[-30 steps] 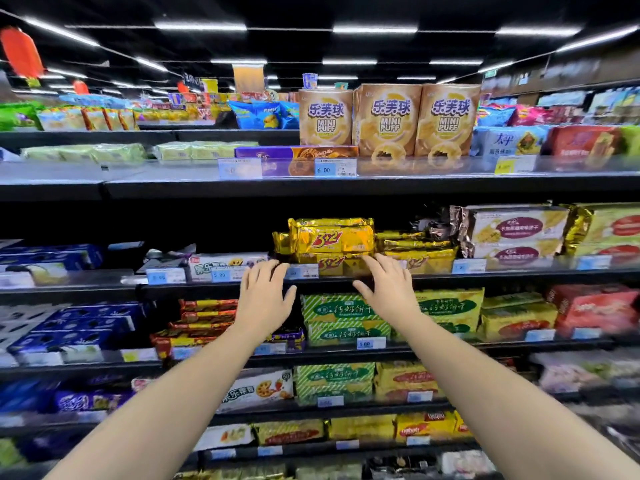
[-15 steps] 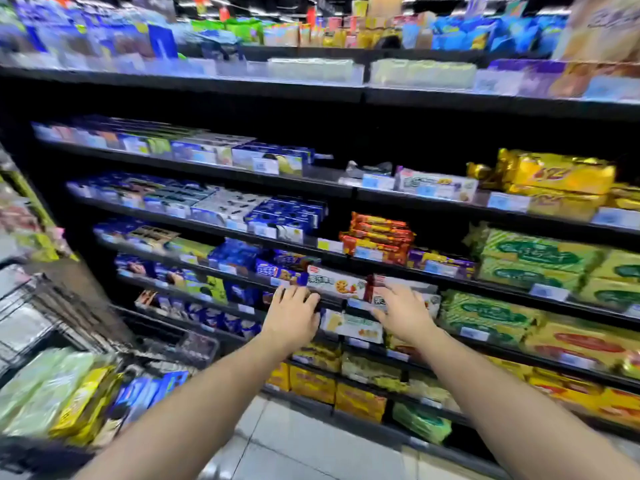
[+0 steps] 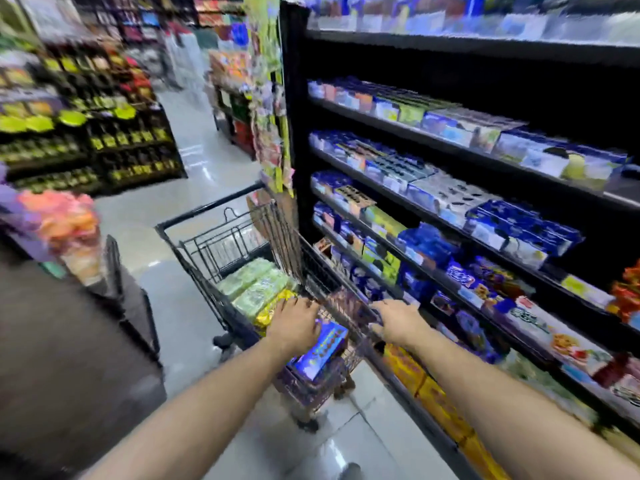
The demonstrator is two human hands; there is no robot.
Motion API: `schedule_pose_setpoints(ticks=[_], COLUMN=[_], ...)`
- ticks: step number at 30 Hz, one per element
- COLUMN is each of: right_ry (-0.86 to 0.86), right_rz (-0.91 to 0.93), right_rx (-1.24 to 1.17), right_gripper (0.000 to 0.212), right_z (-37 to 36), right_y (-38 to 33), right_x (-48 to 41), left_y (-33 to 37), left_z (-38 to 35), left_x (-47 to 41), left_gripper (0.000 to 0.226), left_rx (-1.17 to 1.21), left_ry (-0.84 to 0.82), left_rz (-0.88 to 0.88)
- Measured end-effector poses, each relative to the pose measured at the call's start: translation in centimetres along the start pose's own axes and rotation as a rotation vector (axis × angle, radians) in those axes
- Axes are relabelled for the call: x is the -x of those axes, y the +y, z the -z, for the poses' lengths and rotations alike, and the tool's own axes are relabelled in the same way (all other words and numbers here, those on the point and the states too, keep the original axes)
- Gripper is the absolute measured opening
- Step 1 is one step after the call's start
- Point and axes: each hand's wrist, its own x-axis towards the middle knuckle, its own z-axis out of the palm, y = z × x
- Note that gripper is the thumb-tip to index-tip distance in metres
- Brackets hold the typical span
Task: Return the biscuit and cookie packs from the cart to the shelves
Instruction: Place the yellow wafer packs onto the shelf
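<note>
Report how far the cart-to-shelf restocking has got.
Done: nothing this view can confirm; the shelves are stocked. In hand: no pack yet; left hand hovers over the blue pack in the cart, right hand at its rim. Left: the blue pack, green packs and gold pack lie in the cart.

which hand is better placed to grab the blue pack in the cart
Left. The left hand hovers inside the cart, directly over the blue pack. The right hand is at the cart's shelf-side wire wall, seemingly outside the basket, so it would likely have to cross the rim.
</note>
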Motion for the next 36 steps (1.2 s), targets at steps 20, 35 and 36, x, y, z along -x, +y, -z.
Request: schedule_pose_setpoints(ticks=[20,35,36], right_ry=[-0.383,-0.533,-0.532], right_rz=[0.196,-0.058,-0.061], right_rx=[-0.175,-0.418,-0.459], right_gripper=[0.058,0.084,0.085], right_z=[-4.9,-16.5,-17.0], right_y=[-9.8,-12.5,-12.5], right_x=[-31.4,-44.2,-45.0], left_y=[-19.2,-28.5,-28.9], left_z=[-9.5,-23.0,-23.8], left_x=[-12.2,-22.4,-22.8], left_gripper=[0.044,0.051,0.051], left_rx=[0.095,0.143,0.142], left_ry=[-0.31,-0.49,-0.496], left_rz=[0.275,0.036,0.018])
